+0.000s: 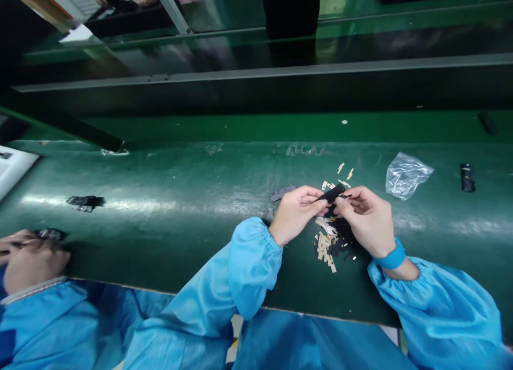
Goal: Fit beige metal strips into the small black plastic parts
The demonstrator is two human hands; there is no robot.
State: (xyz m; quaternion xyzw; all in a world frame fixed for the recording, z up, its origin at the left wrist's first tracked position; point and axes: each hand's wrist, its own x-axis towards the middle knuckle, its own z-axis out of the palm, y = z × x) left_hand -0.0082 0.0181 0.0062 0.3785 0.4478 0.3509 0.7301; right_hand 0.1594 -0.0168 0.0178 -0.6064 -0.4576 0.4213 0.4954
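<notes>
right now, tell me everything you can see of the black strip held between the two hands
The black strip is a small, narrow, flat piece, dark and matte, perhaps plastic or rubber; finer detail is too small to tell. It is held just above the green bench, slanted with its right end higher in the picture. The left hand pinches its left end, and the right hand grips the other end with its fingers. A pile of tan and black pieces lies below it.

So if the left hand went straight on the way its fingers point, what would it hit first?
Probably the right hand: the left hand points rightward along the black strip that both hold, though depth is unclear.
</notes>
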